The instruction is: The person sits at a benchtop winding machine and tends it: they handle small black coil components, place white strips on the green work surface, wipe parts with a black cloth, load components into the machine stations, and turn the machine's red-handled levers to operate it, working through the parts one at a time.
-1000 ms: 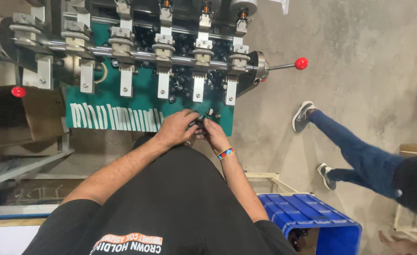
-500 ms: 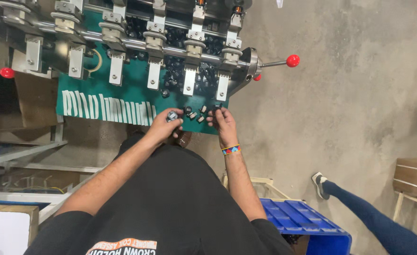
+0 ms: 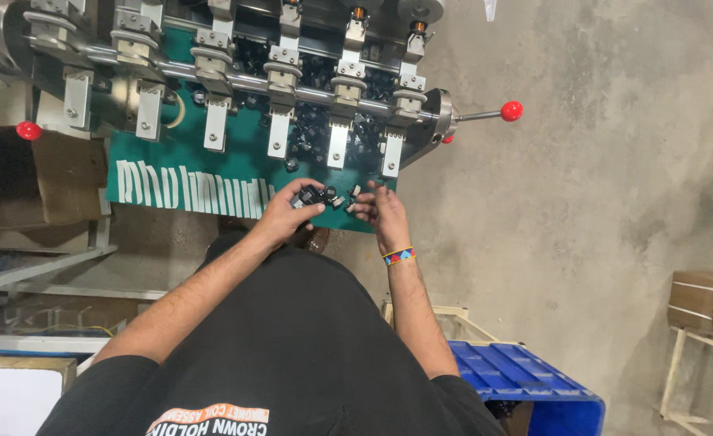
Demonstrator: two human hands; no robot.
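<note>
On green bench (image 3: 211, 161), 2 hands (image 3: 288, 211) grip parts (image 3: 312, 194).

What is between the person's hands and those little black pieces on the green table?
Nothing visible. The left hand already holds some little black pieces, and the right hand touches others lying on the green table. The metal arms of the machine hang farther back, beyond both hands.

machine (image 3: 211, 48) cut off, small black parts (image 3: 312, 194) indistinct
</note>
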